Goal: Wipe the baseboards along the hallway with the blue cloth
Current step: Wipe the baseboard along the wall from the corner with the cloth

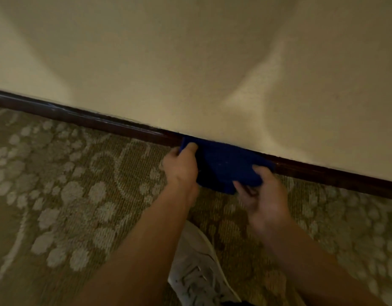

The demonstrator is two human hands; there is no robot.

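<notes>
A dark brown baseboard (84,117) runs from the upper left down to the right edge, between a cream wall and patterned carpet. The blue cloth (223,164) lies against the baseboard in the middle and covers a stretch of it. My left hand (181,166) grips the cloth's left edge, thumb on top. My right hand (265,195) holds the cloth's lower right part, fingers curled round it, and is a little blurred.
The cream wall (190,62) fills the upper half. Beige carpet (69,195) with a pale floral pattern covers the floor. My white shoe (199,270) stands on the carpet between my forearms, close to the wall.
</notes>
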